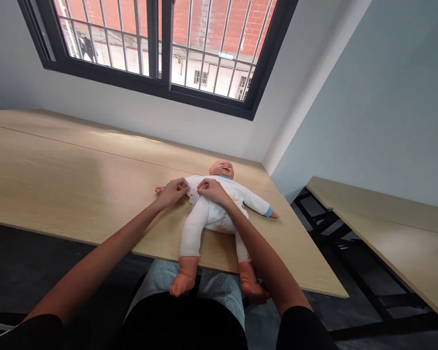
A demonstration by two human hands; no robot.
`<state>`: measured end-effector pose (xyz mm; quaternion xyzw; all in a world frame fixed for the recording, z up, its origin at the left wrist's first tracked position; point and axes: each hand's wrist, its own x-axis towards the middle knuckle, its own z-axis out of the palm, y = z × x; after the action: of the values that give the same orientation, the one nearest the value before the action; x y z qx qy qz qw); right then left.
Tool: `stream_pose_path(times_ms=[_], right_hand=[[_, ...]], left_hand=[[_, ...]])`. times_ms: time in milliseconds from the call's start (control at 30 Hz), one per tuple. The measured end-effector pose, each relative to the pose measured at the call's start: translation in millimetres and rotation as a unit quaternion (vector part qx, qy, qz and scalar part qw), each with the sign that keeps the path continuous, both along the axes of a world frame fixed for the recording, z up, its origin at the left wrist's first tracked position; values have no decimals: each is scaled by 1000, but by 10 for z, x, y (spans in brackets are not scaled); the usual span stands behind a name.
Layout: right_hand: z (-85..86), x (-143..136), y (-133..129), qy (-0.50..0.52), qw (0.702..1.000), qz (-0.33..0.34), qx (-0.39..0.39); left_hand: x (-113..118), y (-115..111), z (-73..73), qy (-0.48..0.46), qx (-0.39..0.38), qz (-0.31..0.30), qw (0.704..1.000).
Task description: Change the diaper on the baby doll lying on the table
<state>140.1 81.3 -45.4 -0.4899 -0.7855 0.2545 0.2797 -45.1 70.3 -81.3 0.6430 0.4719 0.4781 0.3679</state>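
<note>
A baby doll (pixel 191 231) lies on its back on the wooden table, its head toward the window and its feet past the near edge. It wears a white top with blue cuffs (pixel 253 200) and a white diaper (pixel 217 214) with a faint print. My left hand (pixel 175 190), fingers pinched, is at the loose white side of the diaper by the doll's hip. Close beside it, my right hand (pixel 212 189) pinches the diaper's front edge at the waist. My right forearm crosses over one of the doll's legs.
The pale wooden table (pixel 58 170) stretches away to the left. Its near edge lies just before my lap. A second table (pixel 405 233) with a black frame stands to the right, across a gap. Behind is a barred window (pixel 160 90).
</note>
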Motion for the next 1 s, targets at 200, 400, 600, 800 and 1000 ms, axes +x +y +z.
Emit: stream_pose_path(times_ms=[200,400,600,800,1000], right_hand=[[41,-60,-54,-99,994,-24,34],[59,-220,-47,-263,958,-85,74],[19,-313,-111,-346,929,-47,119],[164,-59,-145,-314,942,-45,109],[318,661,-505,-126,985,48,108]], left_hand=[[-1,-22,18,-74,-67,22,995],[-37,-37,75,-90,-71,21,993],[69,-71,99,-61,-16,1,998],[239,-170,147,-37,43,-48,997],[242,-249,211,42,74,-49,995]])
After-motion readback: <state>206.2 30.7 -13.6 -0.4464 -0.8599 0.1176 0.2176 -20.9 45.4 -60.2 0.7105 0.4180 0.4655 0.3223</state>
